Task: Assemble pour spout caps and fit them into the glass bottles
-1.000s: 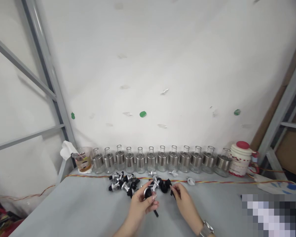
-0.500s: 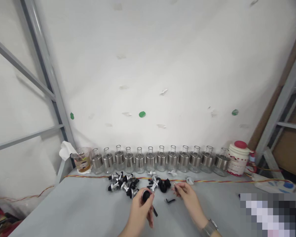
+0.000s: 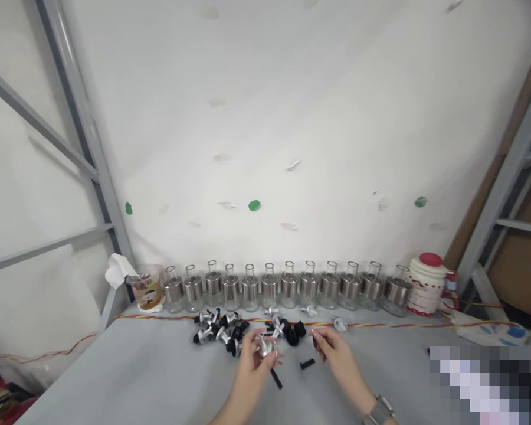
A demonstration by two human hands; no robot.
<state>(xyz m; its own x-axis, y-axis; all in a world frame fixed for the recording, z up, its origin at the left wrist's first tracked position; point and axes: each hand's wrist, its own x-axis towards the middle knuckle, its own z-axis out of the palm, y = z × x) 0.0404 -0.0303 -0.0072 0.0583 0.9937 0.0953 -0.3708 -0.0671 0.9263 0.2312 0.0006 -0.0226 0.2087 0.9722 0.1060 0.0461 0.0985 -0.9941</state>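
Observation:
My left hand [image 3: 252,360] is closed on a silver pourer spout [image 3: 266,347], its metal side turned up. To its right, my right hand [image 3: 331,347] pinches a small black piece [image 3: 315,341], mostly hidden by the fingers. Between the hands lies a short black plastic piece [image 3: 307,363], and a black strip [image 3: 276,378] lies just below my left hand. Behind the left hand is a pile of silver and black pourer spouts [image 3: 221,333]. Round black stoppers [image 3: 292,335] lie beyond the gap between my hands.
Several glass bottles with steel sleeves [image 3: 269,286] stand in a row along the wall. A cup [image 3: 147,290] is at their left end, a white jar with a red lid [image 3: 427,289] at the right. A twisted red-yellow cord [image 3: 371,324] crosses the grey table [image 3: 128,372].
My left hand has turned the spout, so its silver side shows instead of the black end. The black piece between the hands lies differently. My right hand has barely moved.

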